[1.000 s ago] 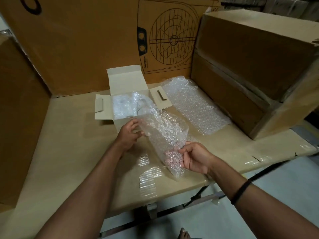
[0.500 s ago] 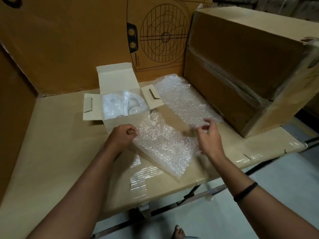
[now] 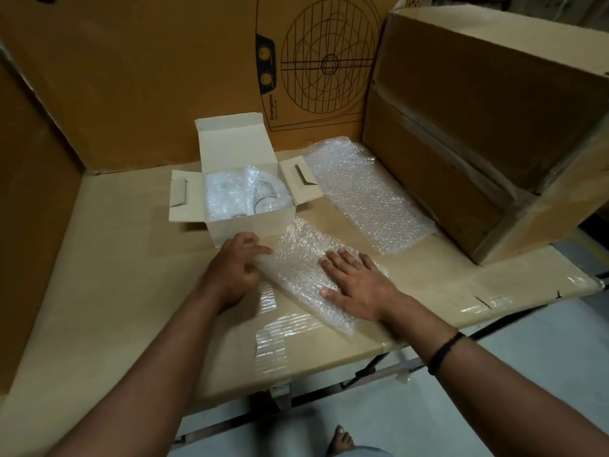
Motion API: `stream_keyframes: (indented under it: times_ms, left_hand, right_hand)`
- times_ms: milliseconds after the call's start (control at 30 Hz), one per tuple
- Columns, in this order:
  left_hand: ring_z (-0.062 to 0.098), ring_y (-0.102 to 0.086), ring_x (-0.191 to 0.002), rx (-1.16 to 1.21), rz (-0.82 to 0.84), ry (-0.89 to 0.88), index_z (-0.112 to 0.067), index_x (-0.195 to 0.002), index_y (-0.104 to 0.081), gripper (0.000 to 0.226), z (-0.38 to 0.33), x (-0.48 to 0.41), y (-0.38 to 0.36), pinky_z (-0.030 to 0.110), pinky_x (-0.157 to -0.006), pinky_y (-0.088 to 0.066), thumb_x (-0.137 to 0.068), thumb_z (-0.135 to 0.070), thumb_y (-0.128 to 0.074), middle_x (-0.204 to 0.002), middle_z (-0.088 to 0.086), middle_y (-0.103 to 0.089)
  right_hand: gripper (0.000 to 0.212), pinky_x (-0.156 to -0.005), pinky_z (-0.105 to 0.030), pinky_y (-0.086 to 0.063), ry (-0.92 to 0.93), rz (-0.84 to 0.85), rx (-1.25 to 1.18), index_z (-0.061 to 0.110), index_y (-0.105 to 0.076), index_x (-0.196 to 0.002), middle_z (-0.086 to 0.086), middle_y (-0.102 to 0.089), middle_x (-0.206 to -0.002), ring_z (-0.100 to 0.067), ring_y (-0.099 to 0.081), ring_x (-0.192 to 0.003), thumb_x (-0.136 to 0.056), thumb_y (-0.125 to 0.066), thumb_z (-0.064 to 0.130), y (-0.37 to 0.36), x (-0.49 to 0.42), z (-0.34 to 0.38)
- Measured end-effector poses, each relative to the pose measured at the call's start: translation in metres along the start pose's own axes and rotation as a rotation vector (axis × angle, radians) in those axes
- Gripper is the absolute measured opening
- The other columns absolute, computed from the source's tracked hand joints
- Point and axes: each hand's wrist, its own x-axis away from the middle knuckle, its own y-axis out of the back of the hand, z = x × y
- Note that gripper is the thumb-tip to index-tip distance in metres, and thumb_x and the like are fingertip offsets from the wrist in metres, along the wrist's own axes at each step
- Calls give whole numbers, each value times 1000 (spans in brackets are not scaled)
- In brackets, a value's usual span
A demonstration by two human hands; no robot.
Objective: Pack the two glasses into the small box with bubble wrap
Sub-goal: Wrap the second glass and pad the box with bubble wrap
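Small box [image 3: 250, 225] is set on the table [image 3: 131, 291], toward the back, open at the top. Its lid [image 3: 230, 140] is raised upright and both side flaps [image 3: 181, 201] are folded outward. Box interior is filled with bubble wrap. One clear glass [image 3: 263, 201] is seen in the right half, tilted amid the wrap. A wrapped bundle [image 3: 224, 196] is noted in the left half; its contents cannot be made out.

A bubble wrap sheet [image 3: 296, 258] is laid flat on the table just in front of the box, running diagonally toward the near edge. Its left edge is pinched by the left hand [image 3: 234, 268], fingers curled; some blur is noted there. The right hand [image 3: 356, 285] is laid palm down on the sheet, fingers spread and straight, pressing it flat. A dark wristband [image 3: 445, 352] is worn on the right forearm.

A second sheet [image 3: 362, 199] is spread flat to the right of the box, touching its right flap, apart from both hands.

Patches of clear tape [image 3: 273, 344] are seen on the table surface. A large carton [image 3: 478, 127] is stood on the right of the table. A carton printed with a fan drawing [image 3: 313, 61] is stood behind the box.
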Motion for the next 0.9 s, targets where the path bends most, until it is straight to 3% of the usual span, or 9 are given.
stream_keyframes:
  times_ms: [167, 300, 400, 467, 567, 633, 700, 767, 900]
  left_hand:
    - [20, -40, -113, -173, -37, -87, -28, -83, -75, 20, -6, -6, -3, 39, -99, -35, -73, -28, -57, -126, -11, -58]
    - [16, -47, -107, -122, -115, -170, -23, -74, -72, 32, -17, -7, -2, 33, -92, -28, -68, -40, -46, -107, -11, -68]
    - [15, -56, -92, 51, -91, -68, -32, -72, -68, 22, -23, -8, 2, 34, -93, -35, -69, -42, -48, -85, -8, -66]
    - [21, -60, -78, 203, -66, -22, -30, -70, -65, 17, -26, -7, 4, 40, -83, -46, -75, -42, -53, -75, -3, -66]
    - [18, -64, -78, 439, 14, 53, -24, -82, -69, 26, -28, -4, 9, 36, -74, -51, -78, -49, -62, -82, 0, -69]
    - [15, -56, -66, 437, 72, 120, -19, -72, -63, 32, -25, -4, 9, 37, -64, -47, -77, -50, -70, -68, 5, -61]
    - [11, -43, -57, 344, 86, 179, -18, -61, -53, 36, -21, -6, 7, 32, -60, -37, -80, -42, -72, -57, -5, -46]
    - [10, -40, -55, 298, 34, 228, -16, -59, -50, 36, -19, -7, 4, 29, -59, -33, -85, -32, -70, -56, -9, -44]
    - [18, -55, -62, 217, -24, 306, -9, -69, -60, 31, -19, -8, 1, 29, -60, -39, -87, -33, -68, -64, 6, -60]
  right_hand:
    - [93, -119, -43, 2, 2, -182, -154, 28, -17, -157, 1, -9, -165, -16, -4, -151, -81, -9, 82, 22, 10, 1]
    - [98, -113, -48, -29, -15, -138, -194, 28, -39, -148, 2, -40, -153, -18, -40, -136, -74, -29, 91, 50, 29, 16]
    - [69, -97, -38, -46, -35, -39, -104, 28, -47, -141, 5, -56, -136, -16, -54, -118, -83, -61, 63, 51, 30, 24]
    - [49, -88, -32, -50, -74, -56, -188, 26, -55, -135, 5, -65, -123, -16, -61, -107, -87, -65, 34, 53, 27, 18]
    - [24, -74, -32, -51, -133, -106, -480, 22, -66, -115, 2, -71, -102, -18, -66, -88, -92, -62, 20, 59, 23, -1]
    - [7, -72, -37, -52, -153, -145, -588, 22, -67, -99, -1, -71, -89, -22, -67, -82, -93, -63, 19, 61, 19, -12]
    - [2, -68, -30, -50, -154, -165, -592, 21, -66, -95, 1, -67, -80, -21, -64, -78, -94, -64, 22, 61, 13, -18]
    - [5, -65, -21, -47, -158, -195, -588, 22, -66, -96, 6, -65, -79, -15, -62, -77, -92, -67, 26, 59, 3, -22]
    - [30, -79, -31, -51, -337, -433, -649, 26, -66, -109, 5, -67, -100, -15, -62, -91, -85, -73, 42, 50, -24, -27]
